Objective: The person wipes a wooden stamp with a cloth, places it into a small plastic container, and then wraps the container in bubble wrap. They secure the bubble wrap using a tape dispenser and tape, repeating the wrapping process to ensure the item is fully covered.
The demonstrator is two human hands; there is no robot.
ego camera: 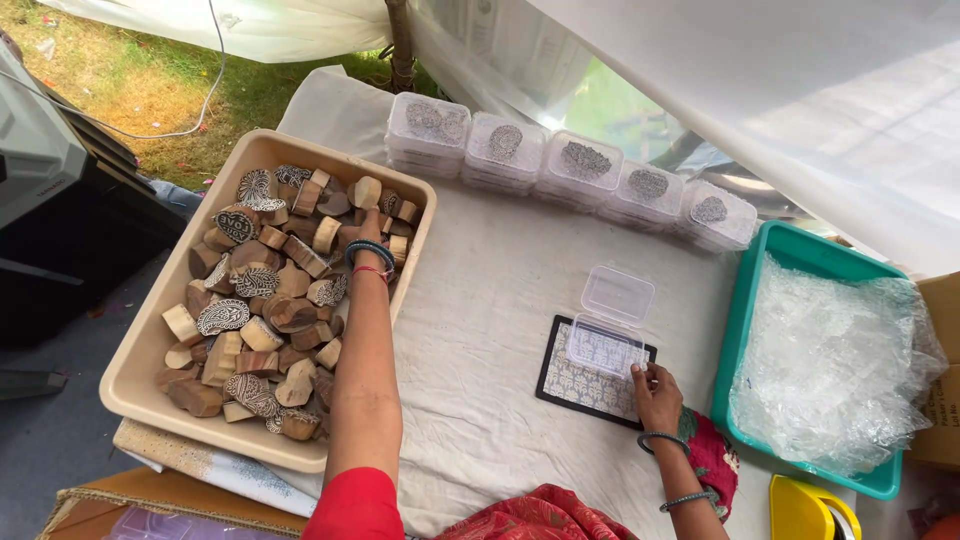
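Note:
My left hand (369,226) reaches far into a beige tray (134,370) heaped with carved wooden printing blocks (262,300), fingers down among the blocks at the tray's back right; what it grips is hidden. My right hand (655,392) rests on the edge of a small clear plastic box (606,345) with its lid (617,294) hinged open. The box sits on a patterned dark-edged card (580,385) on the white cloth.
A row of several stacked clear boxes with carved blocks (570,170) lines the table's back. A teal tray (748,300) holds bubble wrap (830,370) at the right. A yellow object (800,512) lies at the lower right, a cardboard box (940,400) beyond.

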